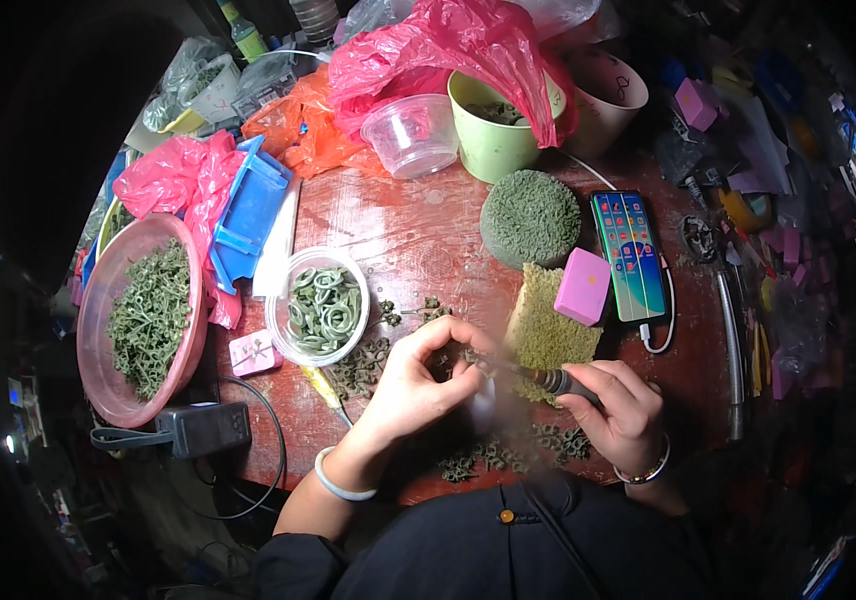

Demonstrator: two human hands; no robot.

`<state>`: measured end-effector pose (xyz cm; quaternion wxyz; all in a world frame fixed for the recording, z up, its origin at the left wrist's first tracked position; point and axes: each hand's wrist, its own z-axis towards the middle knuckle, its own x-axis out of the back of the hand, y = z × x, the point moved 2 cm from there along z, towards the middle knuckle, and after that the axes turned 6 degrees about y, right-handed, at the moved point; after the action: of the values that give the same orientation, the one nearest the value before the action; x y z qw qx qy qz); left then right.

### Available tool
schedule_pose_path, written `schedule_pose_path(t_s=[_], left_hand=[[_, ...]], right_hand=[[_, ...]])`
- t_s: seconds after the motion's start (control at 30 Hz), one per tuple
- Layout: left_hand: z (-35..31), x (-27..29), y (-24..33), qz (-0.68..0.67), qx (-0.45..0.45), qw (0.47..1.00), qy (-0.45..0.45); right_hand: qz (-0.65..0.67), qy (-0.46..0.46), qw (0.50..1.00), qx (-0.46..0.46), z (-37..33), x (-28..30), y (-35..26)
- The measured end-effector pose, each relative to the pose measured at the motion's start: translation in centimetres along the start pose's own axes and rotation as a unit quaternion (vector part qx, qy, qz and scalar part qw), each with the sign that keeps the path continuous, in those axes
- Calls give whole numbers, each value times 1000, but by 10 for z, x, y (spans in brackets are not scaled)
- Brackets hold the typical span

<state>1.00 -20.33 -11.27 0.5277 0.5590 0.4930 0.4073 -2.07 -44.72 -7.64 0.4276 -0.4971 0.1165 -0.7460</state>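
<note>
In the middle of the red table my left hand (pixel 420 385) pinches a small dark piece (pixel 468 357) between thumb and forefinger; its shape is blurred. Facing it, my right hand (pixel 620 412) grips a dark, cylindrical hand tool (pixel 554 381) with a ridged collar, its front end directed at the pinched piece. Whether the two touch is hard to see. Behind the tool lies a rough yellow-green block (pixel 548 330), with a pink block (pixel 583 287) on its right part. Small dark green pieces (pixel 493 455) are scattered below my hands, and more (pixel 358 370) lie left of my left hand.
A clear round tub (pixel 363 330) holds green rings, and a pink bowl (pixel 188 370) holds many small green pieces. Farther back stand a round textured green pad (pixel 531 218), a plugged-in phone (pixel 632 255) and a light green bucket (pixel 488 150). A power bank (pixel 210 430) sits at left.
</note>
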Motion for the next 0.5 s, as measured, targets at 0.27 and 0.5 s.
schedule_pose_path(t_s=[0.27,0.5], left_hand=[[0,1,1,6,-2,1000,-3],[-1,2,-1,29,23,999,-30]], right_hand=[[-3,-2,1000,1,0,0,0],[-2,-6,1000,0,-1,-1,0]])
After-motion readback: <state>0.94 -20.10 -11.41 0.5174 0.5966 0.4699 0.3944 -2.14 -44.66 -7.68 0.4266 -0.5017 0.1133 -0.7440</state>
